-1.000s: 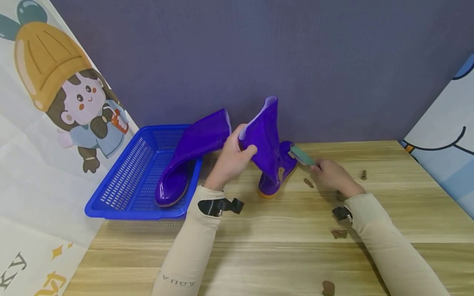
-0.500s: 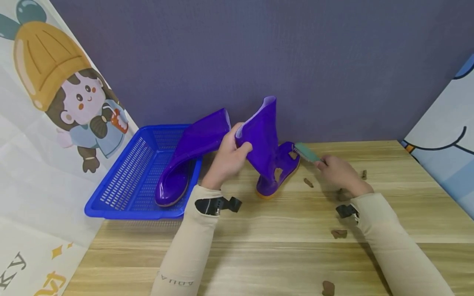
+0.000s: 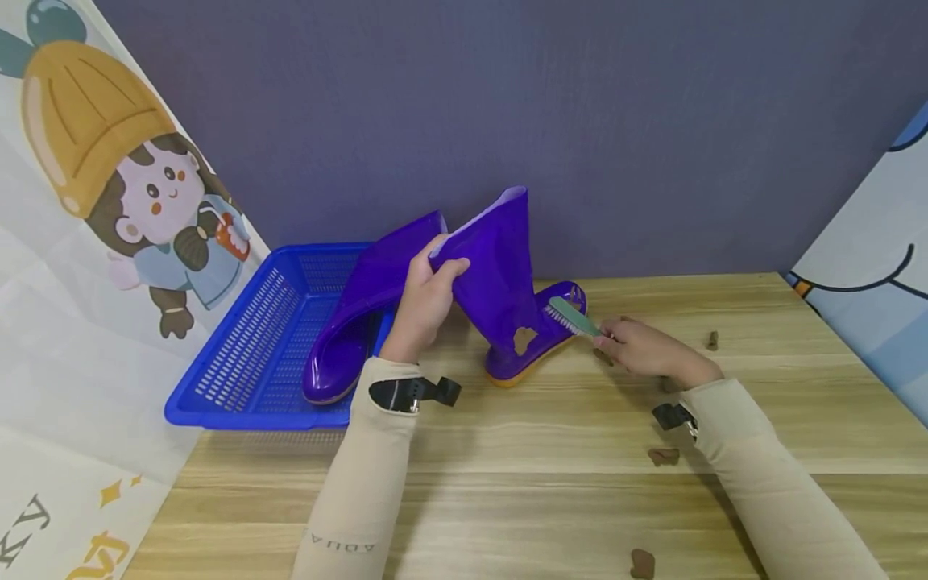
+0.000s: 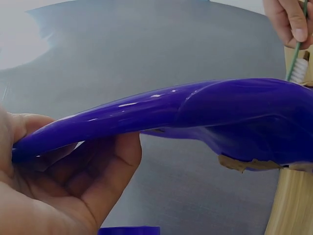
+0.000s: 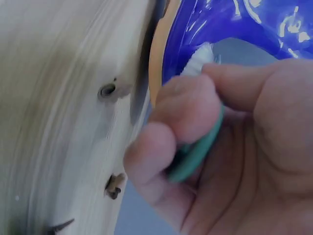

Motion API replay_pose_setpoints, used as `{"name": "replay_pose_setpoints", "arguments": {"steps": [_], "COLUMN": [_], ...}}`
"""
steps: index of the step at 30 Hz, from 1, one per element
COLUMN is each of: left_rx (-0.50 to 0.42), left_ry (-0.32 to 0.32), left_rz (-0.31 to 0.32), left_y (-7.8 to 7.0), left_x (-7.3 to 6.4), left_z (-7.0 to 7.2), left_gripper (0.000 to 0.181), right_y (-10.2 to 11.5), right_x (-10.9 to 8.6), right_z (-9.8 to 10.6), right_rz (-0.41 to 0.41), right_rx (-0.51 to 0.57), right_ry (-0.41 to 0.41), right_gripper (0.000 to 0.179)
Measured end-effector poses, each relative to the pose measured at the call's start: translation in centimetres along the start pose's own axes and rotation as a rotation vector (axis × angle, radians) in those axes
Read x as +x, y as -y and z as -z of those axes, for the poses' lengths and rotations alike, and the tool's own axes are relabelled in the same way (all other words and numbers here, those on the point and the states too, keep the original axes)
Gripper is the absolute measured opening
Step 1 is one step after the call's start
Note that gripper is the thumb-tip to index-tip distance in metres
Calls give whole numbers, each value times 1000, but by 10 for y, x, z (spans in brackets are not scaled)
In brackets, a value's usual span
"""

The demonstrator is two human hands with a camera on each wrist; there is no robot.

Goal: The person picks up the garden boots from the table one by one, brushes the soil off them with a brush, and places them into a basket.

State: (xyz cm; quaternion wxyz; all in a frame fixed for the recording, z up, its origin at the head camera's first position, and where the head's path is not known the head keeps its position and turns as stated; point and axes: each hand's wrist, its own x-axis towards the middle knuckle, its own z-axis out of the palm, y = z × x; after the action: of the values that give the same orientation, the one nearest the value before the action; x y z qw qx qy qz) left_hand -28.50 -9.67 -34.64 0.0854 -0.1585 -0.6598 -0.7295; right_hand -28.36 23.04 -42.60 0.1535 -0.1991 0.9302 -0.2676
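Note:
A purple rain boot [image 3: 493, 274] with an orange sole stands on the wooden table, toe pointing right. My left hand [image 3: 423, 302] grips the top of its shaft, thumb outside and fingers on the other side, as the left wrist view also shows. Brown mud [image 3: 525, 340] sticks to the boot near the ankle, and more [image 3: 577, 296] sits at the toe. My right hand [image 3: 641, 348] holds a green brush [image 3: 573, 316] by its handle, its white bristles against the boot's foot. In the right wrist view the fingers curl round the green handle [image 5: 198, 156].
Left of the boot is a blue plastic basket [image 3: 217, 411] holding a second purple boot [image 3: 339, 362], whose shaft leans over the rim. Several brown lumps lie on the table, such as one lump [image 3: 642, 564] near the front. A grey wall [image 3: 652, 137] rises behind.
My left hand has moved left with the boot's shaft, turning the boot more side-on. The brush first shifted right to the toe, then came back left onto the boot's foot.

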Motion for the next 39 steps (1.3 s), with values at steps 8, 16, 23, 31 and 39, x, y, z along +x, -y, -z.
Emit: {"name": "replay_pose_setpoints", "arguments": {"steps": [8,16,23,31,39], "left_rx": [-45,-24,24,49,64], "left_ry": [15,27,20,26,39], "left_rz": [48,38,21,21,21], "left_y": [0,0,-2,-1,-1], "left_x": [2,1,0,0,0], "left_z": [3,2,0,0,0], "left_gripper": [30,30,28,32,35], "right_y": [-10,-17,-15,-23,-34], "right_x": [-2,-3,-10,-18,-12], "right_z": [5,10,21,31,27], "right_rz": [-110,-182,-118,-13,-132], "right_rx": [-149,-195,-78,-50,-108], "right_ry": [-148,-193,-176,-34,-88], "right_gripper": [26,32,31,24,32]}}
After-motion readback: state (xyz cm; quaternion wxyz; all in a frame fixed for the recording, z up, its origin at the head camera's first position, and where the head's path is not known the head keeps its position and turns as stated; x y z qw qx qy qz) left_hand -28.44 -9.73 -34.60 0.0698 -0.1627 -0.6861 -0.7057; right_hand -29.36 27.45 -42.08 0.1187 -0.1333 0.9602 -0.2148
